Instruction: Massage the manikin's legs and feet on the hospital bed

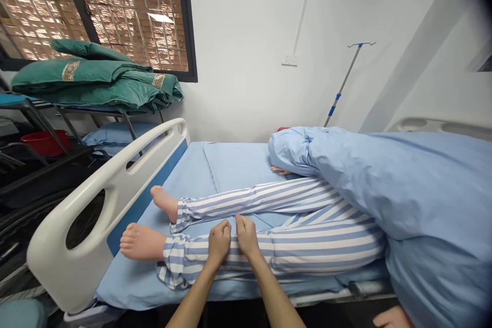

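Both my hands are closed into fists, side by side over the lower part of the nearer striped trouser leg (pixel 315 251). My left hand (pixel 220 241) is nearer the ankle; my right hand (pixel 246 236) lies a little toward the knee, with a small gap between them. Nothing shows in either fist. The trousers are on a figure with smooth, manikin-like bare feet (pixel 144 242), lying on its back. Beyond my hands is the farther leg (pixel 253 197). A blue quilt (pixel 415 179) is folded back over the figure's upper body and hides it.
The bed's white footboard (pixel 73 230) rises at the left, and a blue sheet (pixel 230 156) covers the mattress. Folded green quilts (pixel 96 84) lie on a rack under the window. An IV pole (pixel 346 82) stands beyond the bed. At bottom right, the figure's hand (pixel 394 318) shows below the quilt.
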A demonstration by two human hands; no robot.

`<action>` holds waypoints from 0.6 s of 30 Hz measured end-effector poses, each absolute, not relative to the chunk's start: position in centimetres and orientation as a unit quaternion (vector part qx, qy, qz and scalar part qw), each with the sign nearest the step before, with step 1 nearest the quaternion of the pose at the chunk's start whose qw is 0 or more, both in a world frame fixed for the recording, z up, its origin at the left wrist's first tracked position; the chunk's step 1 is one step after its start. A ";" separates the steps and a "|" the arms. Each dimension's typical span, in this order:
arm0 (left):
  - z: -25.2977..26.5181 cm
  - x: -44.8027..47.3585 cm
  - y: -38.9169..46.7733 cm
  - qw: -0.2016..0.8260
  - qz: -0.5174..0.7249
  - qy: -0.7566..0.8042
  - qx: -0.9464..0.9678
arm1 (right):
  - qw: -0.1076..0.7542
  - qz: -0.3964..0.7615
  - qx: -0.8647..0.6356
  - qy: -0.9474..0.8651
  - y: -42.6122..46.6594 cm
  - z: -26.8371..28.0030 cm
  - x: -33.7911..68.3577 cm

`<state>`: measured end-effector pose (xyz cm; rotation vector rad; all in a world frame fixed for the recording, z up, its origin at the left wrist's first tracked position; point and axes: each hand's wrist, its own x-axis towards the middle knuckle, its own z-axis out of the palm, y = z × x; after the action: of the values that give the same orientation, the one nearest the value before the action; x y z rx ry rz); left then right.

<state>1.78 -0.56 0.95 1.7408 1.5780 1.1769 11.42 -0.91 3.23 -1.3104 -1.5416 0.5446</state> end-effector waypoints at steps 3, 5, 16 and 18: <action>0.8 1.7 -0.4 0.287 0.447 0.567 0.629 | 0.488 0.213 -0.552 -0.641 -1.1 2.0 11.4; 1.3 1.7 -0.1 0.331 0.470 0.553 0.603 | 0.494 0.213 -0.550 -0.639 -1.1 1.4 11.4; 5.0 3.6 0.2 0.393 0.511 0.516 0.564 | 0.533 0.270 -0.528 -0.604 -0.9 1.7 11.9; 3.3 3.9 -0.1 0.315 0.457 0.568 0.608 | 0.541 0.274 -0.528 -0.595 -1.0 1.5 11.8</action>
<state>3.88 -0.10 3.34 1.6035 1.4958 1.2035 11.79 -0.97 1.51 -1.2549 -1.4140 0.6505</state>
